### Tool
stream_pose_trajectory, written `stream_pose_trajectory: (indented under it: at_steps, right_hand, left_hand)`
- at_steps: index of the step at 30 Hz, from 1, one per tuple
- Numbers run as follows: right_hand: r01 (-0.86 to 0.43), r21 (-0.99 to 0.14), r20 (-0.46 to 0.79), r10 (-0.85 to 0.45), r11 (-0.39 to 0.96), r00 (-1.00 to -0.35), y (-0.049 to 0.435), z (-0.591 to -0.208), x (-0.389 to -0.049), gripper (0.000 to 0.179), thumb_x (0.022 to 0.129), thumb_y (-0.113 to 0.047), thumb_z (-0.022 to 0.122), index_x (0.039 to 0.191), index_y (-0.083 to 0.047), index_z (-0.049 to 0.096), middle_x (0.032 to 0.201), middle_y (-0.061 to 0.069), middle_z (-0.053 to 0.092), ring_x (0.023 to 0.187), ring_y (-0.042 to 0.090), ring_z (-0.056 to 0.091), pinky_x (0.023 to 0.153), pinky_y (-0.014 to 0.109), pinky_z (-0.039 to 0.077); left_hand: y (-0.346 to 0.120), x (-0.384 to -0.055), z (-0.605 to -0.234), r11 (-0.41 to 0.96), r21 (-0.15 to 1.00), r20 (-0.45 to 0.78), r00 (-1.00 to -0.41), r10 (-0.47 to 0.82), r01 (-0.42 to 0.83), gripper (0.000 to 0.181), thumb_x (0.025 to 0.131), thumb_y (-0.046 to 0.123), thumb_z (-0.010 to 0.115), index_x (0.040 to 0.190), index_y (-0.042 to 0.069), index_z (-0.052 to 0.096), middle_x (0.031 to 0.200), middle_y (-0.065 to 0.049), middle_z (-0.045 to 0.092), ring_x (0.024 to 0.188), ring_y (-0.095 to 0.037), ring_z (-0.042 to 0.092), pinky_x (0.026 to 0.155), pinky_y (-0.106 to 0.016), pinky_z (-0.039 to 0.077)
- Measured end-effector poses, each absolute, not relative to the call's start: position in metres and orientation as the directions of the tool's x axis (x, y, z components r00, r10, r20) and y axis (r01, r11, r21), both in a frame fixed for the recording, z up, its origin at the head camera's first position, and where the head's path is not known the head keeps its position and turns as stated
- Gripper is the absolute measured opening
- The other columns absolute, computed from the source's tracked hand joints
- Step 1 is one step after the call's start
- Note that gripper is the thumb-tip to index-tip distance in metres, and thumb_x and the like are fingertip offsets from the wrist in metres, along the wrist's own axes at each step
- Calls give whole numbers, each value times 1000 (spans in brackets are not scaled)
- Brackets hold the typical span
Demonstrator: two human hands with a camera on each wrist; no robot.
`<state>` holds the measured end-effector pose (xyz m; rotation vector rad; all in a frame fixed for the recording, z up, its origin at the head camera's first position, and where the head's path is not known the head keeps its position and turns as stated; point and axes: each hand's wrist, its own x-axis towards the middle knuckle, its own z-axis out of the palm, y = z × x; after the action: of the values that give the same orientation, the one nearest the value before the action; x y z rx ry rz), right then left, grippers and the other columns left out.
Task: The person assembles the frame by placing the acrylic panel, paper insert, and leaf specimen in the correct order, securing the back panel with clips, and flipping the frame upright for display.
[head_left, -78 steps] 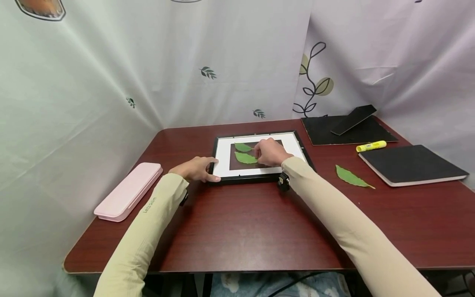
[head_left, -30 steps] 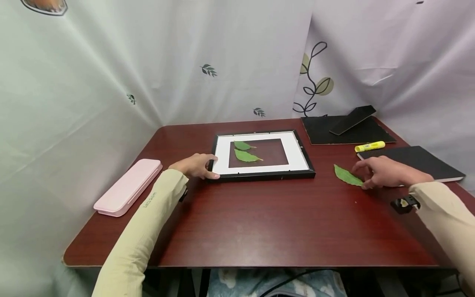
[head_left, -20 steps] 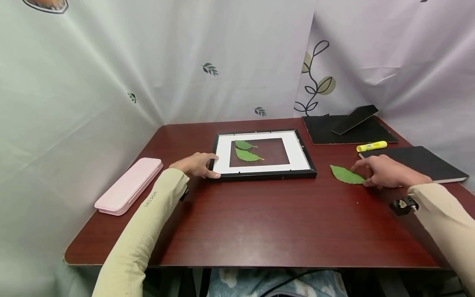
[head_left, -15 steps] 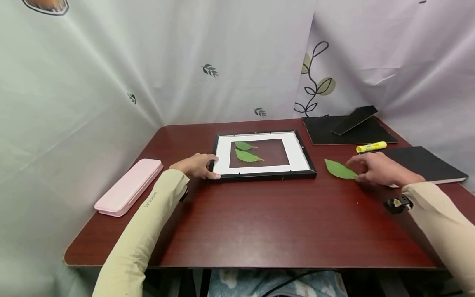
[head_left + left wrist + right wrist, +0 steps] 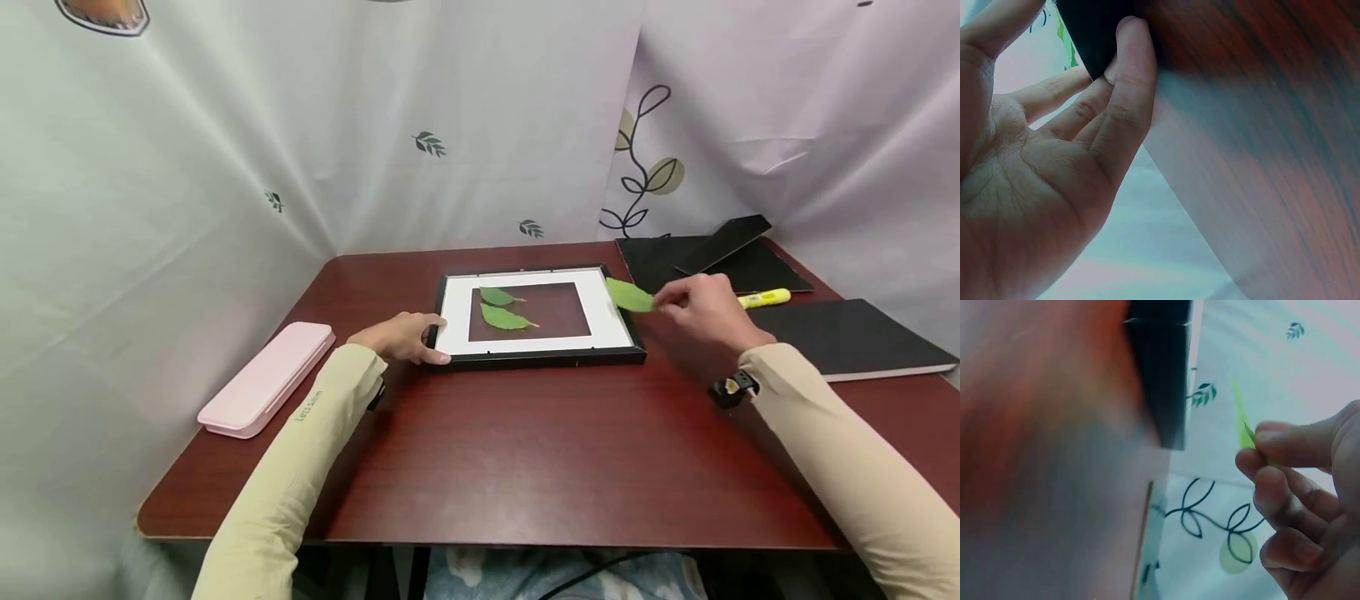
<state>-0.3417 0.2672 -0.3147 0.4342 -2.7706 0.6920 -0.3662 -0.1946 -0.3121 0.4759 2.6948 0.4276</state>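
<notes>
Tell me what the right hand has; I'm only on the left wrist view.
Observer: The right hand pinches one end of a green leaf.
Operator: Anything inside the picture frame?
Observer: Two other green leaves lie in the left half of the mat's window.
Operator: Where's the black backing board?
Observer: Out of the frame, lying farther back than the black notebook.
</notes>
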Motion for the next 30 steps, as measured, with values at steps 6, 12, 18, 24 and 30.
stream_pose_trajectory:
  at_steps: [6,12,18,24,30]
  right_hand:
    - [-364,-395,355,-225,843,-907,234,-303,-361,16,92,-10,66,99,-9,80,94,13,77,82,24,64,70,33,46]
    - [-410,-352,296,-315,842,-902,198,-311,-373,18,90,-6,63,95,-9,80,85,10,77,76,22,63,62,28,45]
    - [-417,-299,276,-340,858,-899,170,-316,-378,20,88,-6,61,91,-11,80,82,10,75,73,24,65,61,33,49]
    - [-369,-317,238,-303,874,-923,154,-316,-380,23,88,-6,57,90,-12,80,89,10,75,75,25,64,58,33,47]
    - [-322,-333,196,-269,886,-943,145,-317,-383,22,88,-7,56,91,-9,78,94,12,74,78,27,63,55,33,47]
  left_hand:
    - [-197,-367,-310,903,337,-296,-880,371,267,80,90,35,76,154,9,37,115,-18,59,85,-19,70,84,-32,52]
    - [-195,-367,-313,897,346,-300,-874,382,273,81,90,36,76,155,9,37,118,-18,59,84,-18,71,82,-31,52]
    - [-194,-368,-314,897,334,-290,-875,389,288,80,90,36,76,155,9,37,111,-17,60,82,-18,71,81,-30,52]
    - [-194,-367,-313,897,340,-294,-874,386,282,80,90,37,76,155,9,37,110,-17,60,84,-19,71,81,-32,52]
    - [-195,-367,-315,890,362,-296,-871,392,277,80,90,36,76,154,8,36,113,-18,59,84,-19,71,81,-31,53]
